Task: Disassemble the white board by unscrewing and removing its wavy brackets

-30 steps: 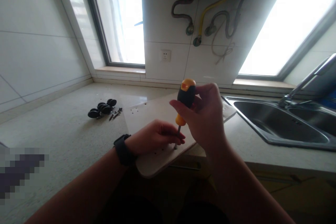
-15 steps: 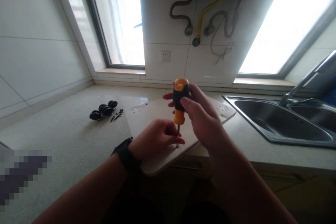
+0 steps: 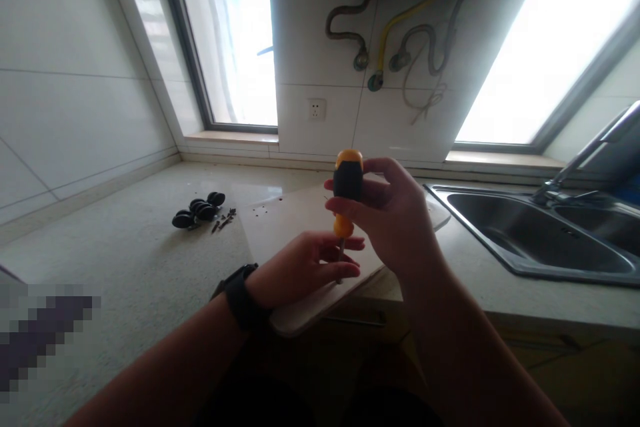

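Note:
My right hand [image 3: 400, 213] is closed round a stubby screwdriver [image 3: 348, 180] with a yellow and black handle. Its shaft points down, with the tip end near the front edge of a pale board [image 3: 295, 207] that lies on the counter. My left hand [image 3: 315, 263], with a black watch on the wrist, rests low over the board. Its fingers are stretched and spread about the shaft, with gaps between thumb and fingers. Thumb and fingers partly hide the tip and whatever screw sits under it. Small dark holes show in the board's far left part.
Several round black knobs or feet [image 3: 200, 208] lie on the counter at the left, beside a small pile of screws [image 3: 226, 219]. A steel sink [image 3: 505, 227] with a tap [image 3: 555, 183] is at the right. Pipes and a socket [image 3: 316, 109] are on the wall.
My right hand has turned about the screwdriver handle, its thumb now lower across the front. The fingers of my left hand have spread wider around the shaft.

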### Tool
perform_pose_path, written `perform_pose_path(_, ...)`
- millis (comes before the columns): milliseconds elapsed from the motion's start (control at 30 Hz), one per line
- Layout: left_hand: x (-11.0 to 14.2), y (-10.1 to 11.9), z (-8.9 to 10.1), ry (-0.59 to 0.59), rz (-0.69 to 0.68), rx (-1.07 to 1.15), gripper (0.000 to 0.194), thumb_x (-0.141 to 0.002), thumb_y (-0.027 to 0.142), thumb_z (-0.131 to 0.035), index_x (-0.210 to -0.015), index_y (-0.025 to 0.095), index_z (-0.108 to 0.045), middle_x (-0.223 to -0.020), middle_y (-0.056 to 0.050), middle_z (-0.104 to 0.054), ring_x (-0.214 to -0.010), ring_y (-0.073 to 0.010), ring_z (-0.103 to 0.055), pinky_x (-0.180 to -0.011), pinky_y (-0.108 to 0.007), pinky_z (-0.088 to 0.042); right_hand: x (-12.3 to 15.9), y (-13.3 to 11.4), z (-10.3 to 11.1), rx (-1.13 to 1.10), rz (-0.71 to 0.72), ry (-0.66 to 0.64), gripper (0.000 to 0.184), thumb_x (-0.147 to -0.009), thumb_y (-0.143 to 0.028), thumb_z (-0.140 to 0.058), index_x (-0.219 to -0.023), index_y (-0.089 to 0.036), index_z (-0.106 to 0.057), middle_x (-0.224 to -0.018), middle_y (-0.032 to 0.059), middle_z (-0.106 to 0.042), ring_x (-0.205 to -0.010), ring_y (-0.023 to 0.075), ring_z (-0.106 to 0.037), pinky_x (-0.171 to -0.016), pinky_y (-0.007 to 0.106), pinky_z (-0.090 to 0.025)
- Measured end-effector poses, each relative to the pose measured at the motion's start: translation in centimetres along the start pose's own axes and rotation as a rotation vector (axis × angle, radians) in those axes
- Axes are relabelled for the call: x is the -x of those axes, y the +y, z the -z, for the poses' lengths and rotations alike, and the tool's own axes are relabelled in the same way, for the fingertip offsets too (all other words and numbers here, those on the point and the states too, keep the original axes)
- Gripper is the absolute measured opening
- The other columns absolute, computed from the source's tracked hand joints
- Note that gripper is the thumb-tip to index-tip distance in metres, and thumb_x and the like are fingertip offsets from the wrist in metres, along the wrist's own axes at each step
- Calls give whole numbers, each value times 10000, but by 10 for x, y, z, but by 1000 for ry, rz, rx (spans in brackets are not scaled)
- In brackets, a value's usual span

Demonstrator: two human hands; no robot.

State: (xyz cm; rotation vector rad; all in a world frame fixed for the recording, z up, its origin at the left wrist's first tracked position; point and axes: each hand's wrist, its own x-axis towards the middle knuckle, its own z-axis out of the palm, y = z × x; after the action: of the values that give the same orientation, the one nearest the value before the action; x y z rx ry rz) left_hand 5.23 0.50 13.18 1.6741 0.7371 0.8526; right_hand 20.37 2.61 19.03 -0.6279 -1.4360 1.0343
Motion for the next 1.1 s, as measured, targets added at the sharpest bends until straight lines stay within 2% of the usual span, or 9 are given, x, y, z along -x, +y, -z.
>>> perform_pose_path(100, 0, 1, 2, -43, 25, 80, 332, -948, 243, -672, -1261, 134, -680, -1231, -150, -703, -1095, -240, -682, -850, -321, -528, 2, -3, -1, -31, -8, -53, 475, -683, -318, -877, -1042, -200, -590, -948, 56, -746, -785, 212, -735, -668, 353, -617)
perform_pose_path(200, 0, -1, 5, -45, 30, 95, 279, -958, 200, -640, -1218, 123, -709, -1193, -146, -722, -1086, -231, -691, -880, -322, -528, 2, -5, 0, -29, -9, -120, 348, -812, -354, -752, -1084, -175, -630, -991, 67, -730, -837, 204, -732, -735, 364, -606)
perform_pose_path(300, -2, -6, 5, -13, -2, 77, 253, -935, 204, -680, -1171, 131, -737, -1112, -122, -752, -1015, -206, -701, -894, -320, -527, 1, -5, 3, 3, 22, -143, 251, -867, -334, -635, -1056, -170, -655, -1006, 66, -707, -868, 180, -700, -724, 326, -568)
perform_pose_path(467, -2, -10, 2, 96, 8, -11, 206, -901, 282, -739, -1058, 155, -776, -973, -80, -774, -873, -179, -688, -819, -302, -531, 3, -6, 3, 164, 56, -92, 316, -812, -369, -695, -1051, -182, -610, -867, 23, -622, -777, 155, -599, -602, 289, -499)
perform_pose_path(567, -1, -6, 0, 164, 15, -83, 146, -869, 274, -767, -944, 150, -783, -856, -52, -762, -769, -153, -656, -749, -276, -511, 6, -5, 1, 209, 88, -98, 451, -743, -340, -791, -1097, -207, -545, -911, 16, -627, -849, 176, -614, -664, 312, -523)
perform_pose_path(667, 0, -1, -3, 198, 5, -123, 136, -848, 276, -785, -884, 146, -770, -828, -41, -751, -742, -149, -644, -718, -267, -491, 9, -3, 0, 194, 87, -110, 479, -751, -328, -823, -1119, -221, -535, -965, 21, -654, -863, 176, -643, -719, 334, -544)
perform_pose_path(800, 0, 4, -7, 233, -3, -121, 239, -800, 334, -837, -771, 134, -711, -803, -40, -732, -726, -155, -635, -685, -264, -469, 9, -4, 1, 216, 67, -96, 450, -740, -383, -854, -1075, -212, -606, -922, 15, -651, -771, 158, -628, -643, 313, -531)
perform_pose_path(900, 1, 4, -6, 296, 2, -185, 368, -765, 415, -867, -699, 136, -636, -708, -8, -666, -651, -131, -565, -619, -251, -419, 8, -6, 1, 219, 78, -68, 506, -687, -370, -891, -1084, -219, -615, -865, 0, -661, -725, 160, -633, -614, 316, -538)
perform_pose_path(1100, 3, 0, -3, 381, -42, -276, 462, -706, 469, -903, -692, 153, -565, -617, 48, -551, -576, -96, -435, -533, -233, -325, 8, -11, -5, 147, 85, -30, 500, -737, -310, -847, -1149, -209, -582, -934, 34, -715, -822, 194, -703, -757, 377, -606)
